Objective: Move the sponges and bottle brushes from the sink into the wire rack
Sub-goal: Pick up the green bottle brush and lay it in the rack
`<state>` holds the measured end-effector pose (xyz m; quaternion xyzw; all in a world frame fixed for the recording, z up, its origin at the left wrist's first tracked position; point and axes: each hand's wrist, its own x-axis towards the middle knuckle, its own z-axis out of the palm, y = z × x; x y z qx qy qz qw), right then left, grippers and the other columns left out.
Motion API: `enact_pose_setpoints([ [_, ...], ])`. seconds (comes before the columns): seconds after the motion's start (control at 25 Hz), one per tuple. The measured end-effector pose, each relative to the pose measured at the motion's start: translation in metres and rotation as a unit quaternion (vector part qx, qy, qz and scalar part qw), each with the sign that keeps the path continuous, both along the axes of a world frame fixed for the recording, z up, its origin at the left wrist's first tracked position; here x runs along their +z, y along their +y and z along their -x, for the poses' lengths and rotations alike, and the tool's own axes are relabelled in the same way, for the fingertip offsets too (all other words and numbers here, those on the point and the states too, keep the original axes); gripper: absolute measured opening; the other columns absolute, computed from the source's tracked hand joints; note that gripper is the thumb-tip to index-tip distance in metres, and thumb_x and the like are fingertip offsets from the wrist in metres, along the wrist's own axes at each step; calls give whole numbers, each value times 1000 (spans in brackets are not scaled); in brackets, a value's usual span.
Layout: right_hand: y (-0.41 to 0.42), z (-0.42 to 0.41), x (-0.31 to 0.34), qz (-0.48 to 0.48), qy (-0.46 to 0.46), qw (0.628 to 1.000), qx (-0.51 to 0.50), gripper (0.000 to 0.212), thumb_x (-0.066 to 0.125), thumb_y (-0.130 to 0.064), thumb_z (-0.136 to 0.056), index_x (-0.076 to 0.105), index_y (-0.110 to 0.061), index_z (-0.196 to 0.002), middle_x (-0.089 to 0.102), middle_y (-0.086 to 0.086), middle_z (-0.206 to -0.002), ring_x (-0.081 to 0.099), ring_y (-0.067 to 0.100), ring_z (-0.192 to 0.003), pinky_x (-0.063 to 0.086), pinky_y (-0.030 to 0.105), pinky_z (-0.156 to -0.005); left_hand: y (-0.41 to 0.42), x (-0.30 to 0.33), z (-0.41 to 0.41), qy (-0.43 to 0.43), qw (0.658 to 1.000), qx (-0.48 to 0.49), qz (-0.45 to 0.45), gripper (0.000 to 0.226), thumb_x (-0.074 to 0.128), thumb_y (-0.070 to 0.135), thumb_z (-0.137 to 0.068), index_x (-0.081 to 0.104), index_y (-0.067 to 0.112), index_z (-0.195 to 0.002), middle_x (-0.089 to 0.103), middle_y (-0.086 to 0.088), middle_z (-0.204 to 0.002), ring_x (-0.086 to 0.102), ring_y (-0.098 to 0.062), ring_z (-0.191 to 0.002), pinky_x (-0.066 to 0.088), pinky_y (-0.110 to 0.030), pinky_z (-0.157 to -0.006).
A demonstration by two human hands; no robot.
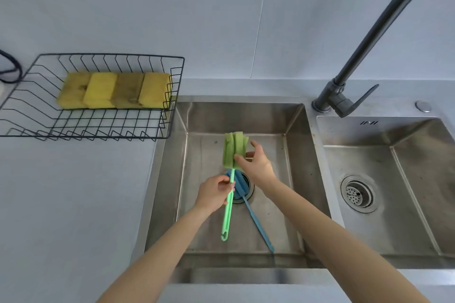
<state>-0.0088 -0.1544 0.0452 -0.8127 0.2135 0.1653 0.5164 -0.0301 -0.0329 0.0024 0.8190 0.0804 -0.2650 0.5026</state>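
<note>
Over the left sink basin (294,155) I hold a green bottle brush (234,150) with both hands. My left hand (215,193) grips its light green handle near the middle. My right hand (256,163) pinches the green sponge head from the right. Under it a blue bottle brush (256,224) lies on the basin floor, its head over the drain and partly hidden by my left hand. The black wire rack (103,128) stands on the counter to the left, with several yellow sponges (115,91) in a row along its back.
A dark grey faucet (384,32) arches up from the ledge between the two basins. The right basin (403,162) has a strainer drain (358,194). A dark cable (11,71) loops at the far left edge. Grey counter (73,192) lies in front of the rack.
</note>
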Motion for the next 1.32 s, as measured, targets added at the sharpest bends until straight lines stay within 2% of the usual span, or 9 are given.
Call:
enact_pose_setpoints([
  [0.32, 11, 30, 17, -40, 27, 995, 87, 42, 46, -33, -93, 50, -12, -129, 62, 5, -119, 58, 19, -110, 44, 36, -103, 13, 54, -20, -32, 980, 111, 162, 14, 54, 11, -88, 59, 5, -99, 60, -1, -76, 60, -11, -67, 55, -13, -52],
  [0.56, 15, 52, 20, -120, 4, 991, 54, 10, 48, -14, -93, 56, -10, -95, 59, -5, -71, 57, -2, -55, 47, 10, -55, 16, 70, -20, -51, 965, 139, 215, 5, 53, 10, -89, 57, 9, -91, 61, -3, -80, 59, -11, -71, 54, -12, -52],
  [0.72, 15, 55, 25, -82, -27, 995, 47, 13, 46, -14, -94, 58, -11, -95, 55, -6, -68, 48, 7, -54, 45, 14, -54, 28, 68, -14, -124, 985, 83, 87, 7, 52, 11, -89, 57, 14, -92, 63, -6, -93, 63, -15, -77, 53, -32, -78],
  [0.8, 12, 56, 29, -54, -37, 997, 44, 17, 46, -17, -94, 59, -8, -100, 55, -6, -68, 46, 8, -54, 43, 18, -55, 37, 72, -10, -205, 978, 49, -3, 10, 54, 11, -87, 61, 11, -94, 63, -3, -91, 62, -19, -83, 51, -29, -80],
  [0.88, 7, 55, 32, -10, -45, 997, 56, 16, 47, -20, -93, 60, -11, -99, 56, -4, -72, 44, 9, -56, 41, 21, -56, 45, 79, -8, -308, 948, 5, -76, 18, 56, 10, -85, 62, 6, -101, 64, -6, -96, 59, -18, -88, 49, -25, -78],
  [1.04, -3, 52, 40, 100, -73, 982, 145, 22, 48, -23, -93, 63, -12, -105, 50, -6, -65, 41, 6, -52, 34, 16, -49, 62, 92, -16, -465, 852, -93, -223, 50, 67, 16, -76, 52, 9, -123, 57, -16, -124, 50, -34, -116, 42, -47, -98],
  [1.12, -6, 51, 47, 109, -86, 976, 167, 25, 49, -24, -93, 63, -11, -108, 50, -7, -65, 40, 5, -52, 34, 16, -49, 70, 101, -22, -460, 820, -177, -291, 68, 69, 26, -75, 39, 17, -136, 42, -13, -143, 35, -37, -132, 26, -53, -109],
  [1.24, -12, 48, 61, 115, -100, 970, 189, 25, 50, -24, -93, 64, -9, -108, 52, -7, -66, 41, 5, -52, 35, 12, -48, 80, 110, -27, -396, 818, -267, -319, 78, 61, 38, -80, 16, 27, -144, 12, -1, -157, 4, -26, -145, -3, -48, -116],
  [1.32, -16, 45, 69, 114, -109, 968, 196, 27, 51, -24, -92, 65, -7, -107, 57, -3, -71, 45, 5, -54, 40, 15, -53, 86, 111, -29, -375, 815, -289, -335, 76, 58, 40, -82, 14, 30, -144, 7, 3, -157, -3, -23, -145, -9, -47, -115],
])
